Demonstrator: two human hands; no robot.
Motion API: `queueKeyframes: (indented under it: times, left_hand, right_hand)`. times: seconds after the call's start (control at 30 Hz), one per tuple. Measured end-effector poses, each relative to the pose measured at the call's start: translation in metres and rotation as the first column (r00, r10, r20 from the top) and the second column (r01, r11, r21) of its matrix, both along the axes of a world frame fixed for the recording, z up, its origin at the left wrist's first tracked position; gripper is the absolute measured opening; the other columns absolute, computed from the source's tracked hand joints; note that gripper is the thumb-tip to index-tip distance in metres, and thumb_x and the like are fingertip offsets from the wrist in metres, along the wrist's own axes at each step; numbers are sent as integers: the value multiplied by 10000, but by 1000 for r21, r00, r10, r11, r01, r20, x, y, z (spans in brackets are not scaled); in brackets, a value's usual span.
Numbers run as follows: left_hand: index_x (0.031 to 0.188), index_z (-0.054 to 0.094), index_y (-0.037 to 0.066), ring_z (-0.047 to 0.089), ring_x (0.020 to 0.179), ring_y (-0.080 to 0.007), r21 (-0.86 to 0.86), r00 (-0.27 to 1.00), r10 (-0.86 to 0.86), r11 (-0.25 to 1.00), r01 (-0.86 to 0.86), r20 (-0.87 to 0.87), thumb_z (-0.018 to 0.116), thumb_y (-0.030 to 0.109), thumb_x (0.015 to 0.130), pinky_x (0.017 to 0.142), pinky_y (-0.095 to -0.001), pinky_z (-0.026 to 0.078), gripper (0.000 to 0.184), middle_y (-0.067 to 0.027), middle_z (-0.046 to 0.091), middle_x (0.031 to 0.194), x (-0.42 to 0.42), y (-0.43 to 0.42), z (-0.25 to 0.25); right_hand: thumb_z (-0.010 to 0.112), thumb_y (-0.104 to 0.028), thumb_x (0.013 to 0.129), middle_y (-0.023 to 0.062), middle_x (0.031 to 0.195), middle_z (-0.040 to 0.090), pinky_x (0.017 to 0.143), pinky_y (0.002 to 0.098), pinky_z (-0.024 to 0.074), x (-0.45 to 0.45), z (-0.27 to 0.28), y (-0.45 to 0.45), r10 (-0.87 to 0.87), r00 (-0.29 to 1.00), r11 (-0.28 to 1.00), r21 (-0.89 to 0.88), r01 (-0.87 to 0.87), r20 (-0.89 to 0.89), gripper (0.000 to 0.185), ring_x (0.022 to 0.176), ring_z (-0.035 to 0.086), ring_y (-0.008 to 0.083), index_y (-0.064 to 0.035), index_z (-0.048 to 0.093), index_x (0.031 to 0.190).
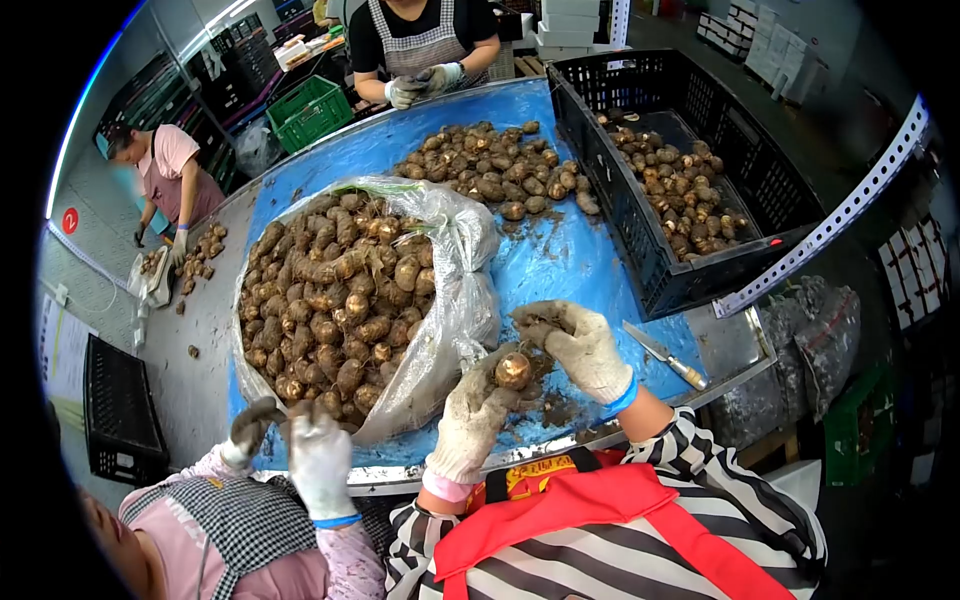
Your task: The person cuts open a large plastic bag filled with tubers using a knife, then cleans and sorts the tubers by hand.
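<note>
My left hand [471, 417], in a dirty white glove, is closed around a small brown taro [513, 371] with its pale cut end facing up. Just above and right of it is my right hand [583, 352], also gloved, its soiled fingers curled together; what they pinch, if anything, I cannot make out. A knife [665, 356] with a wooden handle lies on the table to the right of that hand. Left of my hands stands a clear plastic bag [470, 255], open at the top and full of taros [335, 295].
Blue sheeting [530, 270] covers much of the metal table, with a heap of taros [490, 165] at the back. A black crate [640, 245] holding more taros stands at the right. Gloved co-workers stand at lower left, across the table and far left, near a scale [152, 280].
</note>
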State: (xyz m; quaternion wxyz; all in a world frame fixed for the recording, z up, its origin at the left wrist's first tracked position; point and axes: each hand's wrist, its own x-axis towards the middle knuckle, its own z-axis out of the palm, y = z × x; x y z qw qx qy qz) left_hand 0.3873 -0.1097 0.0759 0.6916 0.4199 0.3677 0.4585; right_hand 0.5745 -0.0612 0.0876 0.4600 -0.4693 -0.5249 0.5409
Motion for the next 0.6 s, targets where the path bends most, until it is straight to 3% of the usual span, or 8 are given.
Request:
queueKeyframes:
  times: [0.07, 0.13, 0.2, 0.27, 0.3, 0.4, 0.43, 0.6]
  left_hand:
    - [1418, 477, -56, 704, 983, -249, 6, 998, 16, 1000, -16, 54, 649, 182, 984, 841, -344, 586, 523, -160, 656, 1174, 5, 0, 4]
    - [1383, 497, -38, 704, 936, -241, -59, 997, -10, 998, 5, -75, 663, 210, 984, 779, -343, 584, 499, -151, 657, 1151, 7, 4, 0]
    - [1336, 527, -18, 701, 897, -231, -66, 988, -10, 998, 0, -155, 670, 228, 985, 721, -339, 578, 452, -140, 662, 1128, 6, 6, -11]
    - [1276, 569, 4, 693, 868, -218, -11, 983, 32, 999, -35, -180, 668, 236, 989, 667, -333, 569, 382, -129, 669, 1103, 4, 2, -28]
    - [1232, 591, 26, 682, 813, -206, -239, 988, 62, 971, -26, 142, 656, 217, 992, 612, -317, 557, 313, -104, 671, 1025, 10, -4, -16]
    - [1218, 599, 43, 668, 770, -193, -402, 892, 388, 873, -276, 230, 603, 203, 1013, 591, -311, 547, 259, -87, 673, 968, 35, -4, -9]
    - [1287, 564, 46, 689, 852, -202, -217, 937, 196, 967, -135, 289, 544, 206, 1042, 653, -325, 591, 293, -85, 675, 1083, 19, 2, -28]
    - [1473, 426, 99, 563, 1275, -253, -281, 883, 342, 925, -256, 322, 460, 289, 1075, 1038, -392, 513, 442, -120, 519, 1435, 23, 6, -41]
  right_hand:
    - [586, -5, 945, 148, 1238, 682, 966, 317, 535, 2, 7, -4, 64, 997, 990, 127, -60, -32, 374, 1126, 649, 188, 18, 622, 1317]
    - [638, -6, 871, 196, 1332, 620, 1045, 382, 499, -3, 21, -10, 176, 966, 953, 212, -215, 189, 486, 1235, 618, 315, -37, 604, 1355]
    - [641, -9, 790, 205, 1335, 606, 1097, 435, 452, -10, 4, -11, 105, 935, 757, 582, -296, 339, 558, 1256, 575, 405, -33, 593, 1345]
    - [653, -68, 732, 195, 1297, 620, 1131, 496, 401, -14, 2, -4, 36, 916, 641, 695, -327, 399, 485, 1250, 552, 430, -36, 651, 1216]
    - [662, -82, 734, 193, 1292, 621, 1131, 508, 397, -15, 4, 0, 5, 888, 576, 724, -379, 461, 451, 1251, 552, 422, -37, 663, 1183]
    - [705, -165, 742, 183, 1291, 623, 1143, 558, 363, -18, 23, 5, -6, 787, 557, 656, -509, 617, 380, 1276, 530, 417, -42, 690, 1102]
    - [701, -183, 751, 187, 1291, 622, 1140, 562, 359, -21, 33, 5, -25, 734, 567, 614, -549, 679, 405, 1277, 523, 431, -41, 687, 1130]
    - [713, -226, 744, 211, 1309, 608, 1181, 568, 293, -35, 7, 0, -97, 841, 591, 711, -382, 532, 553, 1319, 479, 441, -35, 654, 1259]
